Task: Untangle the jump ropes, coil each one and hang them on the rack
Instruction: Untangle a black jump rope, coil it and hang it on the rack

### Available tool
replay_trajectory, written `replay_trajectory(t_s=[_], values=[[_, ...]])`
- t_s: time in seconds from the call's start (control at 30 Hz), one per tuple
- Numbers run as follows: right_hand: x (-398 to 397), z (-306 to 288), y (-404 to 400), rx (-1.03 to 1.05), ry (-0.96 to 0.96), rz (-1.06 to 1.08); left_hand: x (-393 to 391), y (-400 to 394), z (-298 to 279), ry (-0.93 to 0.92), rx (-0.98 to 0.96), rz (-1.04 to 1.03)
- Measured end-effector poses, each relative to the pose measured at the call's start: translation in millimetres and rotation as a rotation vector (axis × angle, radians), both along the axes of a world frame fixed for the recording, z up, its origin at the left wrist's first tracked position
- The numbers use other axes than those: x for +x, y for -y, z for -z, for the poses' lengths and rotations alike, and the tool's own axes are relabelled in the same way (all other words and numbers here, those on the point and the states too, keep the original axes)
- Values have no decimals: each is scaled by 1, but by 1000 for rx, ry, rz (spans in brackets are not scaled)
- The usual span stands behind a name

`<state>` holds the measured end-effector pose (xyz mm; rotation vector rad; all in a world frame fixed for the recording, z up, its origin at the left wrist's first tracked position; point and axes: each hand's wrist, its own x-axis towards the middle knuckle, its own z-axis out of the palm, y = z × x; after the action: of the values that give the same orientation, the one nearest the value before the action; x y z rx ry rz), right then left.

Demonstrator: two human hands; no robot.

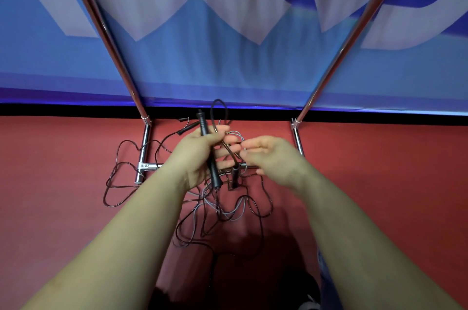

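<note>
Untangling stage. My left hand [202, 155] grips a black handle [209, 155]; my right hand [271, 158], fingers loosely extended, picks at cord beside it. The ropes [222, 211] lie knotted on the floor before the rack [143, 155]. Next: free one loop.

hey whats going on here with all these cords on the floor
A person is sorting out tangled jump ropes over a red floor. The left hand grips a black handle upright, with a dark cord looping above it. The right hand works at thin cords between the two hands; its exact grip is hard to tell. Most of the rope still lies in a loose tangle on the floor around the chrome rack's base. Nothing is coiled or hung yet.
</note>
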<state>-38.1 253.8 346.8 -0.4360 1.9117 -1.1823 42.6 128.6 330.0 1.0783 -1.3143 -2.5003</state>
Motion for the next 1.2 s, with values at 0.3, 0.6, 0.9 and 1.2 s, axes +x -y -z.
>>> replay_trajectory(t_s=[0.3,0.6,0.9,1.2], values=[[5,2,0,4,-123,-59,0,9,-5,-117,256,-106],[-7,-6,2,-242,79,319,5,-10,-2,32,-155,400],[-13,-4,-2,-159,-82,313,15,-6,-17,-73,175,627],[-10,-9,-4,-171,180,85,20,5,-25,-154,256,727]])
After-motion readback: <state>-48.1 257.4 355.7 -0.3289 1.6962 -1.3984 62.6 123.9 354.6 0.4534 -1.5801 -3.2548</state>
